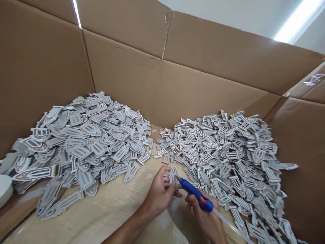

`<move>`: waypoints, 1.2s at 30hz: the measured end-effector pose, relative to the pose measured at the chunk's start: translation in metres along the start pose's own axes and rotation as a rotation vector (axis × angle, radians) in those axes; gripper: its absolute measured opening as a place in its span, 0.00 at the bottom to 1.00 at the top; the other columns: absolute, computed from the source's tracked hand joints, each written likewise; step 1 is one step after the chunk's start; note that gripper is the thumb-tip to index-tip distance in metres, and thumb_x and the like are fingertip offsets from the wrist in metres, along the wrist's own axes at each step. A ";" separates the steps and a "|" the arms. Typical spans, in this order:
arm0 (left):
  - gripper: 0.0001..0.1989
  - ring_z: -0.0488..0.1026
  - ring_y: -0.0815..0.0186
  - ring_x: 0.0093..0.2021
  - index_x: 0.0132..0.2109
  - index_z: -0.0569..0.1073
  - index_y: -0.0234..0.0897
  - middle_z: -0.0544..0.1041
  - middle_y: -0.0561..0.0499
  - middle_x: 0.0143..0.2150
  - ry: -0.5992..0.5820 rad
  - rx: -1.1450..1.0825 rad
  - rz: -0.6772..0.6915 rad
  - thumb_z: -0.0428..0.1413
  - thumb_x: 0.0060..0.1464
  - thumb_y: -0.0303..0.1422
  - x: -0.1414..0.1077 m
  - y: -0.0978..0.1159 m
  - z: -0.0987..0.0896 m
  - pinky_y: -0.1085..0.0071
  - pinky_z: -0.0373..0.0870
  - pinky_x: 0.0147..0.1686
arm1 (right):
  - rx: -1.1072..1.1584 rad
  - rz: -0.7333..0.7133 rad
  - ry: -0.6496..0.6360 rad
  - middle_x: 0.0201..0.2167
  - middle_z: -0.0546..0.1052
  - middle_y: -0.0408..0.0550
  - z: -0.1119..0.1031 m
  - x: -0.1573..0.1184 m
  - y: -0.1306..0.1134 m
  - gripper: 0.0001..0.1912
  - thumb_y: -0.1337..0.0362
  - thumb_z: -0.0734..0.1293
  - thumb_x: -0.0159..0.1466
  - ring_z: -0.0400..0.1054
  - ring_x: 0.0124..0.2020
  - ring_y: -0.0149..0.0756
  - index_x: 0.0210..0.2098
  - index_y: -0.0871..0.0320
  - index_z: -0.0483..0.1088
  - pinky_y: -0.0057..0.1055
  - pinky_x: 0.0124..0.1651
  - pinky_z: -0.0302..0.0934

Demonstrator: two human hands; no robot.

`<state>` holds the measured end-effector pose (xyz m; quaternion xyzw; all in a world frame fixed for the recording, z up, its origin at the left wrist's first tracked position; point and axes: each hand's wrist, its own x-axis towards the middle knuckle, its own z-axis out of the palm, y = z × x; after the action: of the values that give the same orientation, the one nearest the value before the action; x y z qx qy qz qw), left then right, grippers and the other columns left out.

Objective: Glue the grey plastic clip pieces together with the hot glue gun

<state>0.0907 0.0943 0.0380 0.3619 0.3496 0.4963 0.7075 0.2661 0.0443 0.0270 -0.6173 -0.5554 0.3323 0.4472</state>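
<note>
Between the fingers and thumb of my left hand (160,188) is a small grey arch-shaped window piece (173,176), held upright. My right hand (205,215) grips a blue glue gun (194,192) with an orange-red part on its body. The gun's nozzle meets or nearly meets the piece; I cannot tell which. From the gun's rear a whitish translucent stick (230,223) runs down to the right. A ring shows on a finger of my left hand.
Heaped at the left is a pile of similar arched pieces (96,135), some with brown trim. A second pile (228,152) spreads along the right. Tall cardboard walls (127,67) enclose the tan work surface (111,203). A white round object (5,189) sits at the left edge.
</note>
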 end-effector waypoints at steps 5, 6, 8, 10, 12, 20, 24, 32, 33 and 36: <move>0.33 0.82 0.59 0.37 0.47 0.61 0.40 0.78 0.50 0.36 -0.017 0.000 -0.018 0.71 0.43 0.46 -0.002 0.001 0.001 0.66 0.82 0.33 | 0.007 0.020 -0.015 0.17 0.73 0.49 0.000 0.000 -0.003 0.27 0.39 0.71 0.60 0.63 0.19 0.34 0.26 0.59 0.77 0.28 0.22 0.58; 0.34 0.82 0.59 0.37 0.47 0.61 0.40 0.78 0.51 0.36 -0.019 0.000 -0.022 0.71 0.43 0.47 -0.002 0.001 0.001 0.65 0.82 0.34 | 0.011 0.027 -0.012 0.17 0.73 0.49 0.000 0.000 -0.004 0.27 0.39 0.71 0.60 0.63 0.19 0.34 0.26 0.59 0.77 0.28 0.22 0.58; 0.34 0.82 0.58 0.37 0.47 0.62 0.40 0.78 0.51 0.35 -0.021 0.002 -0.025 0.72 0.42 0.48 -0.002 0.000 0.001 0.64 0.82 0.34 | 0.017 0.046 -0.010 0.17 0.73 0.48 0.001 0.000 -0.008 0.28 0.37 0.70 0.59 0.63 0.18 0.34 0.26 0.58 0.77 0.28 0.21 0.58; 0.35 0.82 0.58 0.38 0.47 0.62 0.40 0.77 0.51 0.35 -0.021 0.008 -0.024 0.72 0.42 0.49 -0.003 0.000 0.001 0.64 0.82 0.34 | 0.004 0.066 -0.022 0.17 0.72 0.48 0.001 0.001 -0.014 0.29 0.36 0.70 0.58 0.61 0.17 0.33 0.23 0.58 0.75 0.28 0.20 0.57; 0.34 0.82 0.58 0.38 0.47 0.62 0.40 0.78 0.51 0.34 -0.021 0.017 -0.022 0.72 0.42 0.49 -0.003 0.000 0.002 0.64 0.82 0.35 | -0.021 0.078 -0.026 0.15 0.69 0.47 0.001 0.001 -0.020 0.30 0.36 0.70 0.57 0.59 0.16 0.32 0.19 0.57 0.71 0.28 0.19 0.57; 0.30 0.82 0.57 0.40 0.47 0.63 0.40 0.79 0.47 0.40 0.003 0.103 0.022 0.69 0.47 0.48 -0.005 0.000 0.001 0.64 0.82 0.38 | -0.041 0.136 0.024 0.14 0.67 0.45 0.004 -0.001 -0.019 0.28 0.39 0.70 0.58 0.60 0.17 0.32 0.18 0.57 0.68 0.28 0.20 0.56; 0.27 0.82 0.59 0.39 0.48 0.63 0.41 0.80 0.46 0.41 0.006 0.150 0.064 0.67 0.50 0.46 -0.004 -0.002 0.000 0.64 0.81 0.38 | -0.046 0.122 0.024 0.13 0.64 0.43 0.007 -0.002 -0.011 0.28 0.39 0.70 0.59 0.58 0.17 0.31 0.18 0.56 0.68 0.28 0.20 0.54; 0.19 0.80 0.63 0.34 0.49 0.64 0.41 0.79 0.49 0.39 -0.010 0.229 0.129 0.63 0.56 0.40 -0.005 -0.005 -0.001 0.65 0.80 0.38 | -0.212 -0.099 0.018 0.16 0.69 0.44 0.007 -0.003 -0.010 0.27 0.42 0.67 0.65 0.63 0.19 0.32 0.21 0.57 0.70 0.27 0.21 0.56; 0.16 0.79 0.64 0.33 0.48 0.65 0.41 0.79 0.49 0.37 -0.004 0.277 0.158 0.61 0.58 0.39 -0.005 -0.005 -0.002 0.67 0.79 0.37 | -0.250 -0.156 0.017 0.17 0.70 0.43 0.008 -0.003 -0.012 0.26 0.43 0.67 0.66 0.63 0.19 0.32 0.21 0.56 0.70 0.26 0.22 0.56; 0.10 0.79 0.63 0.33 0.48 0.67 0.40 0.78 0.49 0.35 0.049 0.427 0.241 0.57 0.61 0.35 -0.006 -0.008 -0.005 0.68 0.77 0.37 | -0.368 -0.357 0.063 0.19 0.72 0.43 0.015 -0.006 -0.013 0.23 0.46 0.66 0.69 0.65 0.20 0.31 0.24 0.55 0.70 0.25 0.25 0.58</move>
<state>0.0886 0.0877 0.0290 0.5301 0.4179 0.5005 0.5420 0.2460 0.0410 0.0331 -0.5907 -0.6925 0.1220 0.3959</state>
